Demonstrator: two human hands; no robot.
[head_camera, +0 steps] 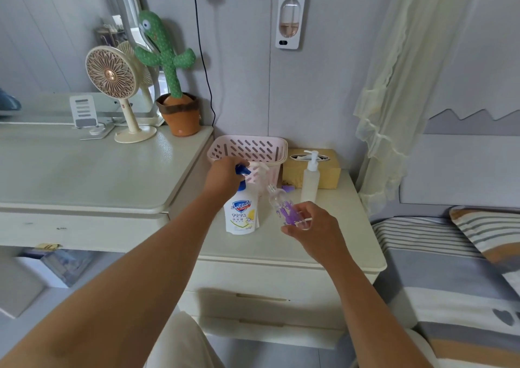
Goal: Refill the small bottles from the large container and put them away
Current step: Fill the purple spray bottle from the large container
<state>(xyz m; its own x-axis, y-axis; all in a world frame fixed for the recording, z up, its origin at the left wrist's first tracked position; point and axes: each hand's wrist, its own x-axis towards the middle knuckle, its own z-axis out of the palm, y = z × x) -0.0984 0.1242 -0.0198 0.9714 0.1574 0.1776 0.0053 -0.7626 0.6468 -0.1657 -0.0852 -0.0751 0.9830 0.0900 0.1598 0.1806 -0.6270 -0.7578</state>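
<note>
Head view: clear bottle (285, 211) (purple print) in right hand (316, 228)

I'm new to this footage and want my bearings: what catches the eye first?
On the nightstand, the left hand grips the blue top of the white soap bottle, while the right hand holds a tilted small purple-printed bottle. A green plush cactus stands on the dresser.
</note>
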